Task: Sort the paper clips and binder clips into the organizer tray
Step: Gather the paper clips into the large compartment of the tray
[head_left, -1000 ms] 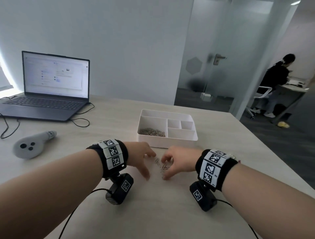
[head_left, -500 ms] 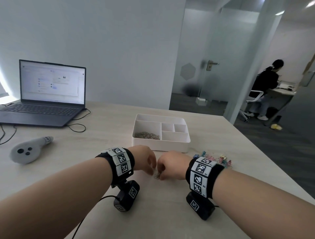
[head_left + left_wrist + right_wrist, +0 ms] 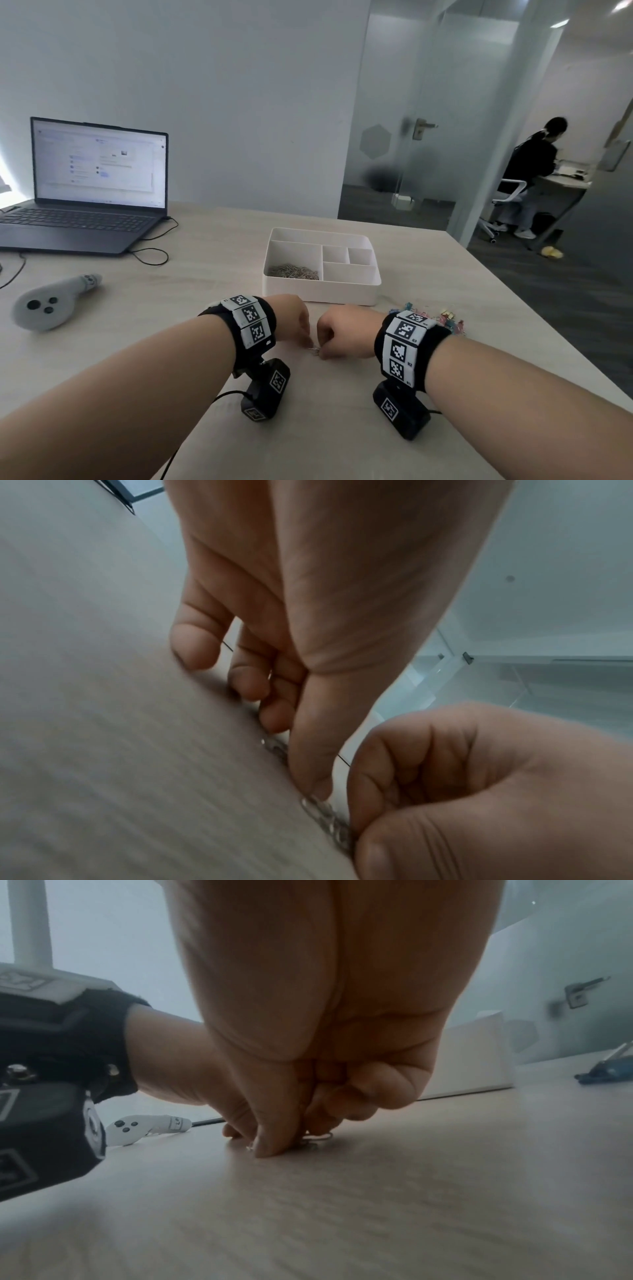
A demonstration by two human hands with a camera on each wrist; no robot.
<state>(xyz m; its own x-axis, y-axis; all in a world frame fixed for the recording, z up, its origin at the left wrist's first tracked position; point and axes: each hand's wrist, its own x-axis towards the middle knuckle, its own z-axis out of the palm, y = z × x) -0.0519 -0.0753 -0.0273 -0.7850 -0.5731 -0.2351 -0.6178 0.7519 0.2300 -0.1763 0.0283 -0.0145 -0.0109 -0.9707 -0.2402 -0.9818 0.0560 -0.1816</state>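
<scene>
Right hand (image 3: 329, 1047) curled on table (image 3: 377, 1204), fingertips pinching paper clips (image 3: 316, 1140)

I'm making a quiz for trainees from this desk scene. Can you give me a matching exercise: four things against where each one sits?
Things:
1. paper clips
2. binder clips
3. laptop
4. grey controller

Places:
A. far left of the table, open
B. loose on the table beside the right wrist
C. in the tray's large compartment
D. near left of the table, lying down

Pairs: 1-C, 2-B, 3-A, 4-D
</scene>
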